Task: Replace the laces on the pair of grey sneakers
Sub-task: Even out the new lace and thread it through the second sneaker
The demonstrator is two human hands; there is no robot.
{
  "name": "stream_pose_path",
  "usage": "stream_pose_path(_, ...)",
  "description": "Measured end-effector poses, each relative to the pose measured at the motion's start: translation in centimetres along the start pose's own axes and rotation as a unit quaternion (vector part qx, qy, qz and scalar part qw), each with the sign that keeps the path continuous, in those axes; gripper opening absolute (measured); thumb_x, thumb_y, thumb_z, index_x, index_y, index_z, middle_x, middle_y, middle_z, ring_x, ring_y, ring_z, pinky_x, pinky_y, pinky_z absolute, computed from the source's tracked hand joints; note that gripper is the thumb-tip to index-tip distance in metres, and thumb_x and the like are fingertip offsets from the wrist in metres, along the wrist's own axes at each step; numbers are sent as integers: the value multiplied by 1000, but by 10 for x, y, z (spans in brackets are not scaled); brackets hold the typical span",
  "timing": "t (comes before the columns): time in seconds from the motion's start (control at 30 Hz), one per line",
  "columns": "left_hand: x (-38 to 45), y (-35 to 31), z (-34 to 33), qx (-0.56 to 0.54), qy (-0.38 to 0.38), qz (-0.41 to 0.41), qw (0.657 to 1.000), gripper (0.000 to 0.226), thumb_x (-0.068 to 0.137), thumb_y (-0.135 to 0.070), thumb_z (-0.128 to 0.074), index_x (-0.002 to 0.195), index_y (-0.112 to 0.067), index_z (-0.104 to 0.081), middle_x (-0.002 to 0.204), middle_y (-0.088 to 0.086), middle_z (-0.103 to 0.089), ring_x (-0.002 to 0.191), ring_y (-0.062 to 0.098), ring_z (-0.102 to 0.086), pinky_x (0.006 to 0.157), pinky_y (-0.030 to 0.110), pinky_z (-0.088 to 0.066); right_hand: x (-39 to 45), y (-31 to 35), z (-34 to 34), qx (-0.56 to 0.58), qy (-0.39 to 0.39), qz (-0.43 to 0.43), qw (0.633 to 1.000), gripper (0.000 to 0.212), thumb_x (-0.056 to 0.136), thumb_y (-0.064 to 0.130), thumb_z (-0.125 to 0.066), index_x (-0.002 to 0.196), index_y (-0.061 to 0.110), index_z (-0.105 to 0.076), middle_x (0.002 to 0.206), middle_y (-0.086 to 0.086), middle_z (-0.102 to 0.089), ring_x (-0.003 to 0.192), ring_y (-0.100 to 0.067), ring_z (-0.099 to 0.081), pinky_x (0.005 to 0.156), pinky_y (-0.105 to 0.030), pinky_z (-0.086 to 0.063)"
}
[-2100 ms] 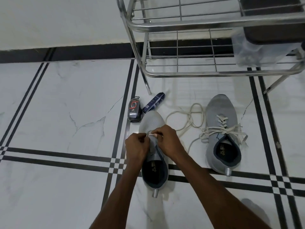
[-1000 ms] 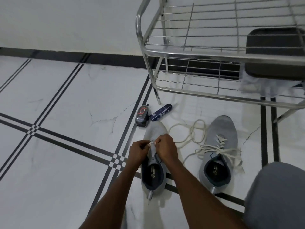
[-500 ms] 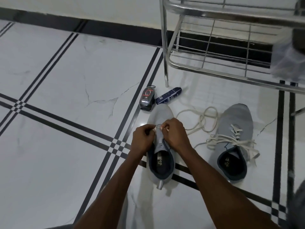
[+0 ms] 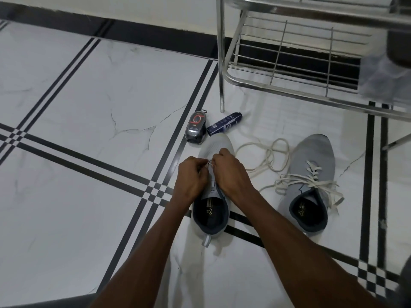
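Observation:
Two grey sneakers stand on the white tiled floor. The left sneaker (image 4: pixel 216 145) carries no lacing that I can see. My left hand (image 4: pixel 193 177) and my right hand (image 4: pixel 231 172) meet over its eyelets, both pinching the tip of a white lace (image 4: pixel 210 163). That loose lace (image 4: pixel 270 157) coils on the floor between the shoes. The right sneaker (image 4: pixel 314 156) is laced with a white lace, its ends untied and spread across the opening. My fingers hide the eyelets of the left shoe.
A dark shoe-polish container (image 4: pixel 196 127) and a blue tube (image 4: pixel 224 123) lie just beyond the left sneaker's toe. A steel wire shoe rack (image 4: pixel 278 82) stands behind the shoes, one leg (image 4: pixel 221 85) near the tube. A grey knee shows at the bottom right corner.
The camera has dipped and shifted, so the rack sits higher in view. Both hands stay on the lace tip at the left sneaker's eyelets; the shoes have not moved.

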State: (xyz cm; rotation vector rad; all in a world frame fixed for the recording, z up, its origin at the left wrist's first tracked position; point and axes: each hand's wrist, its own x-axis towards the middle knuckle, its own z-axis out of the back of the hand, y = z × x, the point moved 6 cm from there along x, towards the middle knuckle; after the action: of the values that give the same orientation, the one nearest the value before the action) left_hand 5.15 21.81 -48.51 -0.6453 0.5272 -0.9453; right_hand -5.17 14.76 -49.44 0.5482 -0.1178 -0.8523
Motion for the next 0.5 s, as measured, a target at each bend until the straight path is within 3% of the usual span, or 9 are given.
stream_pose_path(0.13,-3,-6,-4,37,-13,-46,998,21,94,-5,-59,103,-1,-78,100,20,-72,94,32,-66,84,34,-49,3,0,-1,-8,23,15,1000,13,95,4,-49,92,3,-62,105,-13,-55,85,-29,-58,62,-24,-24)
stream_pose_path(0.27,-2,-4,-4,24,-13,-24,999,27,94,-7,-60,116,-5,-76,112,15,-73,104,27,-67,88,20,-42,3,-3,-5,21,23,9,999,17,96,5,-49,86,2,-62,98,-14,-54,82,-30,-58,62,-26,-26)
stream_pose_path(0.33,1,0,-3,-5,5,2,1000,28,94,-9,-61,118,-8,-76,116,10,-74,106,21,-68,87,13,-43,1,-8,-6,55,-3,-9,998,20,97,11,-52,83,2,-63,92,-9,-52,77,-28,-59,61,-30,-33)
stream_pose_path(0.4,3,8,0,-50,22,33,998,26,95,-14,-62,117,-12,-77,114,3,-75,103,13,-70,82,5,-45,0,-13,-7,99,-24,-43,994,18,97,14,-55,89,5,-68,95,-8,-56,81,-25,-60,69,-36,-47)
stream_pose_path(0.5,5,21,0,-141,47,81,986,25,97,-17,-60,114,-14,-78,105,-1,-78,94,11,-72,85,21,-55,-1,-16,-6,140,-41,-89,985,14,96,16,-58,94,12,-72,103,-6,-61,91,-21,-62,79,-40,-53)
